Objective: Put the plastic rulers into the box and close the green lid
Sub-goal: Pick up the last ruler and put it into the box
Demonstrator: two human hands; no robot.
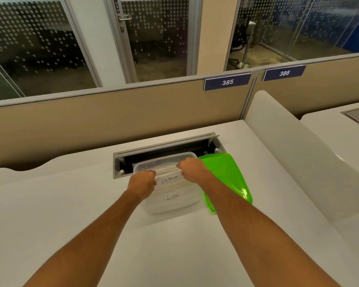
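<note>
A clear plastic box point(164, 157) stands on the white desk, open at the top. A white plastic ruler marked "OSTRICH" point(169, 180) lies across the box. My left hand point(142, 182) grips its left end and my right hand point(192, 168) grips its right end. Nearer to me, a second white ruler marked "LION" point(172, 197) rests in the box. The green lid point(226, 175) lies off the box, right beside its right side and partly under my right forearm.
Directly behind the box is an open cable slot point(168, 145) sunk into the desk. A beige partition point(112, 121) with a "385" tag closes the back. A white curved divider point(288, 152) bounds the desk on the right.
</note>
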